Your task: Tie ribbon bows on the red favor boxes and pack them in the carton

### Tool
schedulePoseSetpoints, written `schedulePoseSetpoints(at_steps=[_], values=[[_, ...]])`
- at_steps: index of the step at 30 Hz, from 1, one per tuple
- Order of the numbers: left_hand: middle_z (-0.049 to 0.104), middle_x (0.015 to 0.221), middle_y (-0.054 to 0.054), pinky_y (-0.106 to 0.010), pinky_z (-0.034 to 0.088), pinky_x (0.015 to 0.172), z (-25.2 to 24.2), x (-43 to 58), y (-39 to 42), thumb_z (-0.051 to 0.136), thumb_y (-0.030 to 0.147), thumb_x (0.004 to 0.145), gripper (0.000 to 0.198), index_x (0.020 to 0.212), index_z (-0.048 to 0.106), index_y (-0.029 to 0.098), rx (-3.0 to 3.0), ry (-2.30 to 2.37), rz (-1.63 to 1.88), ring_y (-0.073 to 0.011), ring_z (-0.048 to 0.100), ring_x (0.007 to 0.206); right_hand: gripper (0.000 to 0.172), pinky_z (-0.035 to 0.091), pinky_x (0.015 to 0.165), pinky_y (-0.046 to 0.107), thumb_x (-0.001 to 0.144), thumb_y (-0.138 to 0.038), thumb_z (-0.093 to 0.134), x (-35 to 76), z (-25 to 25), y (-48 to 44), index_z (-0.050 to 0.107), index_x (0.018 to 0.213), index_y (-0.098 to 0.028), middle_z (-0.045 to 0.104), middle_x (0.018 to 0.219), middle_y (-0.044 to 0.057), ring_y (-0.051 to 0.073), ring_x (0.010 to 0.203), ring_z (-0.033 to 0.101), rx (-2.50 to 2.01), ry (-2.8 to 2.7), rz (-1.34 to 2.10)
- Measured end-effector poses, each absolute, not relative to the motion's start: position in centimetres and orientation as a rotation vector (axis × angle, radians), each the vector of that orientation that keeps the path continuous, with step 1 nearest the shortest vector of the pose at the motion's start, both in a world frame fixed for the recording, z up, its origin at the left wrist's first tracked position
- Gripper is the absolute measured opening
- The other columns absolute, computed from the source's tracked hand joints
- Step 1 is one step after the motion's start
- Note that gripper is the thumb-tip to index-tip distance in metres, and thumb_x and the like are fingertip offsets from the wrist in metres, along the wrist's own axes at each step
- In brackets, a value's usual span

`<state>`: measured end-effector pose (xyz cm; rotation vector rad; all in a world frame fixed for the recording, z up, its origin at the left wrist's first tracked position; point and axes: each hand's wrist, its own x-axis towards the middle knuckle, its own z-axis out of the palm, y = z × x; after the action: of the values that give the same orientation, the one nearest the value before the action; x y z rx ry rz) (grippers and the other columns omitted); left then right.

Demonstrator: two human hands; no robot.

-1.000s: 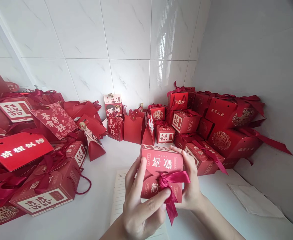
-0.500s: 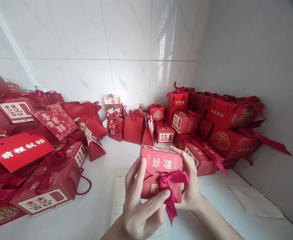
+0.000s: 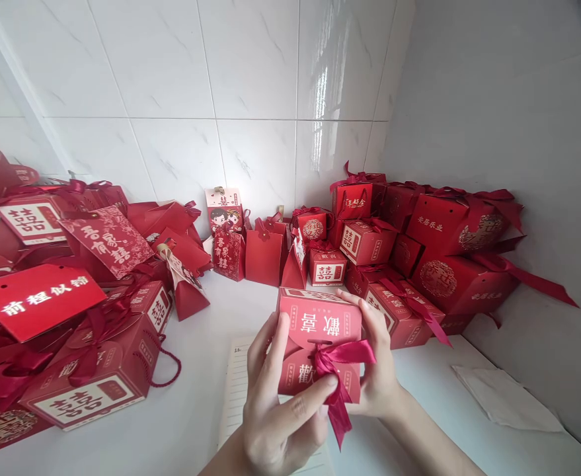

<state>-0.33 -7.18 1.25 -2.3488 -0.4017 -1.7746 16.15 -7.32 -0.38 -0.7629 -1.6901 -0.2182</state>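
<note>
- Together, left hand [image 3: 277,413] and right hand [image 3: 379,370] grasp a box [image 3: 322,314] above the table [image 3: 186,403], the left pressing its bow [image 3: 349,354], seemingly for steadiness.
- Beneath, a notebook [image 3: 234,390].
- Beyond, boxes [image 3: 431,225] stacked in the far right corner, apparently saving space.

White tiled wall [image 3: 166,59] ahead of me, glossy, faintly veined grey; streaky bright reflection [image 3: 321,92] toward its right end. Dimmer, plain grey wall [image 3: 503,119] at right. White tabletop [image 3: 186,383] below, edge against grey wall.

Pairs a smooth, matt-looking paperboard box [image 3: 320,324] with a glossy, satin-like cloth ribbon [image 3: 346,353]; shows smooth, shiny wall tiles [image 3: 255,59].
</note>
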Motion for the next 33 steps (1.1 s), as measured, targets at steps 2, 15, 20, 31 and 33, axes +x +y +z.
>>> schedulePoseSetpoints(at_steps=[2, 15, 20, 31, 33], values=[[0.025, 0.147, -0.013, -0.050, 0.048, 0.086, 1.29, -0.32, -7.15, 0.048, 0.014, 0.084, 0.018, 0.086, 0.066, 0.016, -2.352, -0.405, -1.772, -0.0343, 0.033, 0.128, 0.094, 0.041, 0.092, 0.054, 0.071, -0.055, 0.065, 16.13, -0.32, -7.30, 0.017, 0.140, -0.013, 0.037, 0.131, 0.019, 0.036, 0.118, 0.040, -0.761, -1.689, -0.226], [0.027, 0.146, -0.012, -0.049, 0.048, 0.088, 1.38, -0.26, -7.19, 0.048, 0.016, 0.085, 0.019, 0.085, 0.066, 0.016, -2.330, -0.412, -1.792, -0.0339, 0.034, 0.128, 0.094, 0.040, 0.094, 0.052, 0.071, -0.053, 0.065, 16.16, -0.31, -7.37, 0.017, 0.140, -0.013, 0.037, 0.132, 0.018, 0.035, 0.119, 0.040, -0.764, -1.689, -0.227], [0.026, 0.145, -0.017, -0.052, 0.047, 0.085, 1.16, -0.25, -7.14, 0.045, 0.016, 0.086, 0.022, 0.085, 0.067, 0.014, -2.334, -0.398, -1.789, -0.0366, 0.034, 0.127, 0.094, 0.041, 0.093, 0.052, 0.070, -0.052, 0.066, 16.18, -0.34, -7.29, 0.017, 0.141, -0.013, 0.037, 0.131, 0.018, 0.035, 0.119, 0.040, -0.769, -1.685, -0.236], [0.025, 0.147, -0.014, -0.051, 0.047, 0.086, 1.26, -0.29, -7.15, 0.047, 0.014, 0.084, 0.019, 0.086, 0.066, 0.015, -2.345, -0.399, -1.784, -0.0353, 0.033, 0.129, 0.096, 0.040, 0.093, 0.054, 0.068, -0.053, 0.068, 16.30, -0.75, -7.17, 0.017, 0.140, -0.015, 0.037, 0.132, 0.018, 0.036, 0.118, 0.042, -0.771, -1.683, -0.248], [0.025, 0.146, -0.014, -0.051, 0.047, 0.087, 1.26, -0.30, -7.18, 0.047, 0.013, 0.084, 0.019, 0.086, 0.066, 0.015, -2.347, -0.396, -1.786, -0.0354, 0.033, 0.128, 0.096, 0.040, 0.093, 0.054, 0.068, -0.053, 0.068, 16.30, -0.71, -7.20, 0.017, 0.140, -0.016, 0.037, 0.132, 0.018, 0.036, 0.117, 0.042, -0.777, -1.684, -0.249]])
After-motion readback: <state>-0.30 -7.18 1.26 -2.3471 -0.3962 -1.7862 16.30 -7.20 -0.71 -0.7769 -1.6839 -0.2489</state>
